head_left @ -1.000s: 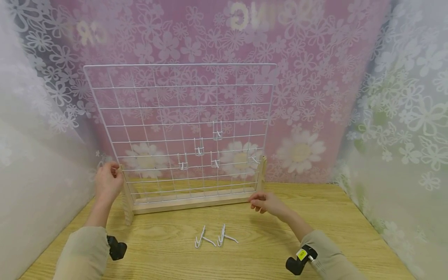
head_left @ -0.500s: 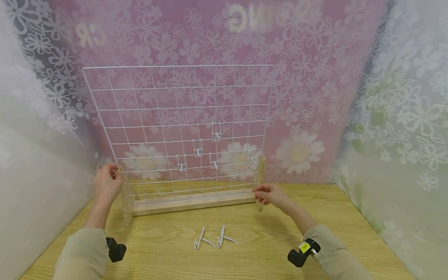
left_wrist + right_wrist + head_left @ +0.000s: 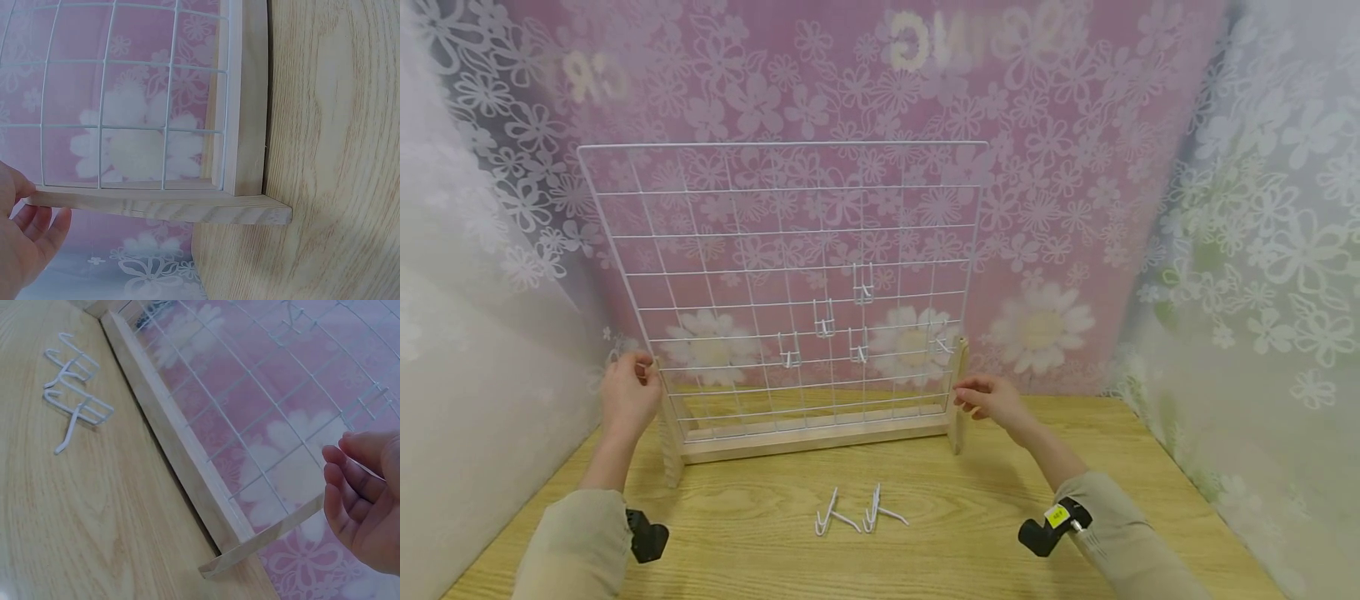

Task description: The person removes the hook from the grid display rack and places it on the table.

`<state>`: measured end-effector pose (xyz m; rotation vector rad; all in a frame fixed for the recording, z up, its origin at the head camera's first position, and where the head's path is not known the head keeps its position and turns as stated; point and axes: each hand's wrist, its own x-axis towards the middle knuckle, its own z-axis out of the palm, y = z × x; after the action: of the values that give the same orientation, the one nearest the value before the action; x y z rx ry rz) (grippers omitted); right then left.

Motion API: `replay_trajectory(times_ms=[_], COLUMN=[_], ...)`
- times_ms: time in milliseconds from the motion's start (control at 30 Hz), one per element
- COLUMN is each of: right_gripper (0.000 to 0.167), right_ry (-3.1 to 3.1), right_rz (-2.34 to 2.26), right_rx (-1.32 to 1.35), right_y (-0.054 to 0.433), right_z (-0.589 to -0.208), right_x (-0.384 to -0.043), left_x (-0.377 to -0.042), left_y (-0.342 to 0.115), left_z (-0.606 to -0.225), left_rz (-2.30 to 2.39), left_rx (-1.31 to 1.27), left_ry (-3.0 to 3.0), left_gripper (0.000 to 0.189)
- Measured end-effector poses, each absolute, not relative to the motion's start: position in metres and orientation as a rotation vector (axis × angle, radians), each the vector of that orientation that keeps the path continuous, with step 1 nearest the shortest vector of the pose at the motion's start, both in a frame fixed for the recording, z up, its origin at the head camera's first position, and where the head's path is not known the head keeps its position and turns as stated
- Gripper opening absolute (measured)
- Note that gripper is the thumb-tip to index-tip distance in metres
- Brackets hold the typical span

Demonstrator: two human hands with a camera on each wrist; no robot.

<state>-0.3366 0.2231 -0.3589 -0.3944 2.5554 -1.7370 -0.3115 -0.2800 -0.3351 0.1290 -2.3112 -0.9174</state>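
Observation:
A white wire grid panel (image 3: 782,233) stands upright in a pale wooden stand (image 3: 820,437) on the table. My left hand (image 3: 631,390) pinches the top of the stand's left post (image 3: 156,206), thumb on one side and fingers on the other. At the right post (image 3: 957,408), my right hand (image 3: 996,404) has its fingertips right beside the wood, fingers loosely bent with nothing between them. Several white wire hooks hang on the grid, among them an upper hook (image 3: 863,292) and a lower left hook (image 3: 789,357).
Two loose white hooks lie on the wood-grain table (image 3: 737,533) in front of the stand: a left hook (image 3: 831,518) and a right hook (image 3: 877,512). Behind the grid hangs a pink flowered backdrop (image 3: 1060,208), with pale flowered sheets at both sides.
My right hand has moved up and slightly right, from the stand's lower right corner to beside the right post. The left hand has kept its place on the left post.

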Motion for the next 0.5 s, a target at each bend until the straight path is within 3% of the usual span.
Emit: replay_trajectory(times_ms=[500], right_gripper=[0.031], right_ry=[2.571], right_rz=[-1.798], right_rx=[-0.37], right_y=[0.226], right_z=[-0.338], right_x=[-0.345], left_x=[-0.313], left_y=[-0.281], left_z=[-0.336], left_rz=[-0.924], left_rx=[0.126], left_ry=[-2.296], left_gripper=[0.025])
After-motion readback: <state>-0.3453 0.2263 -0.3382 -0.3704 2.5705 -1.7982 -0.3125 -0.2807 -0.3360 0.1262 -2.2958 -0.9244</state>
